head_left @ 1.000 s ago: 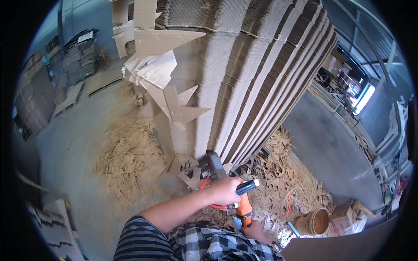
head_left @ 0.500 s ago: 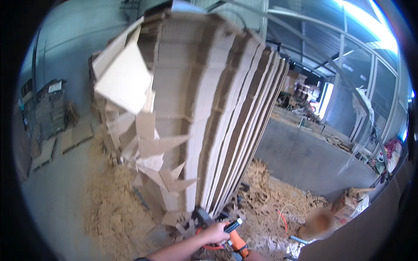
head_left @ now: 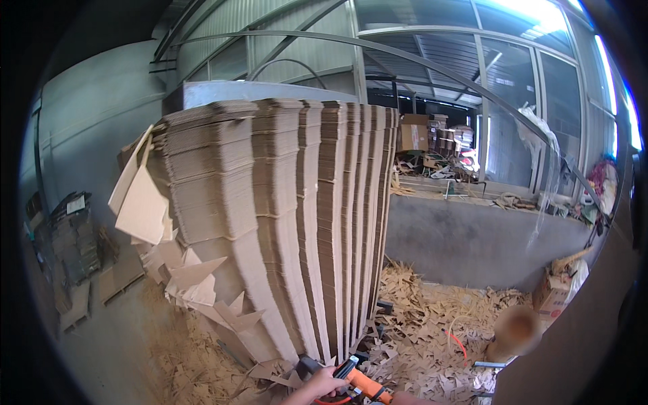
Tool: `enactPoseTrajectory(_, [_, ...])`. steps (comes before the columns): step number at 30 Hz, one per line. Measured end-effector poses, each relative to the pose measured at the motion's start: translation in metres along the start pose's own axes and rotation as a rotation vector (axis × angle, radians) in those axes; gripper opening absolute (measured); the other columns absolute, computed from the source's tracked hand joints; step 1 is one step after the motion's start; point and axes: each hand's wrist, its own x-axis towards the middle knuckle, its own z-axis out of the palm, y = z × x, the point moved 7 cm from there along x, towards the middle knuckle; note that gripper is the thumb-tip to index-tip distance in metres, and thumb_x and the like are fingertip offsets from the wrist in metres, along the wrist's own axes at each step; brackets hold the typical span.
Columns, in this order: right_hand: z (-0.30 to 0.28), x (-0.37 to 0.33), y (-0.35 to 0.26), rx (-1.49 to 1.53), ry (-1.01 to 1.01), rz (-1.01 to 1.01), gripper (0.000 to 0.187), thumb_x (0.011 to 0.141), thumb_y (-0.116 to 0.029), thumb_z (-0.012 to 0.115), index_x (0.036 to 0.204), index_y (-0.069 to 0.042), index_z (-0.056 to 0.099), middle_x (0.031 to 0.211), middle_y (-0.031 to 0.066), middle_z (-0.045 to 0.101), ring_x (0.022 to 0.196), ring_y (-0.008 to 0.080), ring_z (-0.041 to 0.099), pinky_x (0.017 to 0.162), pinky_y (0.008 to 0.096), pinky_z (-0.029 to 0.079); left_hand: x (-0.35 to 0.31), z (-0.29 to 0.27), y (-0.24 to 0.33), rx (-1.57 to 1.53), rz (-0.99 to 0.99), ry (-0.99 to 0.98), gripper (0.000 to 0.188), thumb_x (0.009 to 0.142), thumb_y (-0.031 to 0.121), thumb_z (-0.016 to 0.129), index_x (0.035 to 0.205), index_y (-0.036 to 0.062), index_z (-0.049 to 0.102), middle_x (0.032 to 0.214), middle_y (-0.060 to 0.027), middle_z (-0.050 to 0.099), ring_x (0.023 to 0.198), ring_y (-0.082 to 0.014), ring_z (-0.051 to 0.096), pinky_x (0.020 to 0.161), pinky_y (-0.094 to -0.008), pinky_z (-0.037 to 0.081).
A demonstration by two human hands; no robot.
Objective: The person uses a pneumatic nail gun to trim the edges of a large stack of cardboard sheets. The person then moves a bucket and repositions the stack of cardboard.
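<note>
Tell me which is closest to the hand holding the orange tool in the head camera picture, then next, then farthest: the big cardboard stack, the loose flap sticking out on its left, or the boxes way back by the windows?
Measured from the hand holding the orange tool:
1. Big cardboard stack: its foot stands just above the hand.
2. Loose flap: higher up, on the stack's left edge.
3. Boxes by the windows: far back, beyond the grey wall.

Tall cardboard stack (head_left: pixel 290 223) directly ahead; open floor (head_left: pixel 115 344) leftward.
</note>
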Motion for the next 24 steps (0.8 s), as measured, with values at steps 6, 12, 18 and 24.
enactPoseTrajectory(6, [0.001,0.004,0.017,0.012,0.002,-0.013,0.046,0.064,-0.028,0.065,0.103,-0.005,0.058,0.091,0.0154,0.064,0.09,0.0277,0.061,0.077,0.038,0.048,0.004,0.003,-0.008,-0.133,-0.08,-0.017,0.023,0.074,0.011,0.061,0.094,0.0041,0.055,0.057,-0.0001,0.051,0.041,-0.0074,0.045,0.036,-0.0236,0.036])
enactPoseTrajectory(12, [0.006,0.008,0.033,0.025,-0.015,-0.015,0.046,0.064,-0.028,0.065,0.103,-0.005,0.058,0.09,0.0157,0.064,0.088,0.0286,0.061,0.077,0.0386,0.048,0.029,0.0,-0.026,0.041,0.172,0.106,0.028,0.072,0.008,0.058,0.099,0.003,0.06,0.072,-0.006,0.062,0.053,-0.0129,0.058,0.045,-0.0247,0.047])
enactPoseTrajectory(18, [0.012,0.012,0.046,0.045,-0.016,-0.036,0.046,0.064,-0.028,0.065,0.102,-0.005,0.058,0.09,0.016,0.064,0.087,0.0294,0.061,0.076,0.0392,0.048,0.05,0.005,-0.054,-0.116,0.142,0.071,0.025,0.07,0.011,0.062,0.093,0.003,0.061,0.069,-0.006,0.062,0.053,-0.0131,0.058,0.046,-0.0266,0.046])
enactPoseTrajectory(24, [0.045,0.021,0.087,0.073,-0.017,0.0,0.046,0.064,-0.028,0.065,0.102,-0.005,0.058,0.089,0.0162,0.064,0.086,0.0302,0.062,0.075,0.0397,0.049,0.07,0.01,-0.066,0.044,0.027,0.077,0.028,0.071,0.017,0.065,0.095,0.0041,0.058,0.063,-0.0031,0.058,0.046,-0.0106,0.053,0.041,-0.0254,0.043])
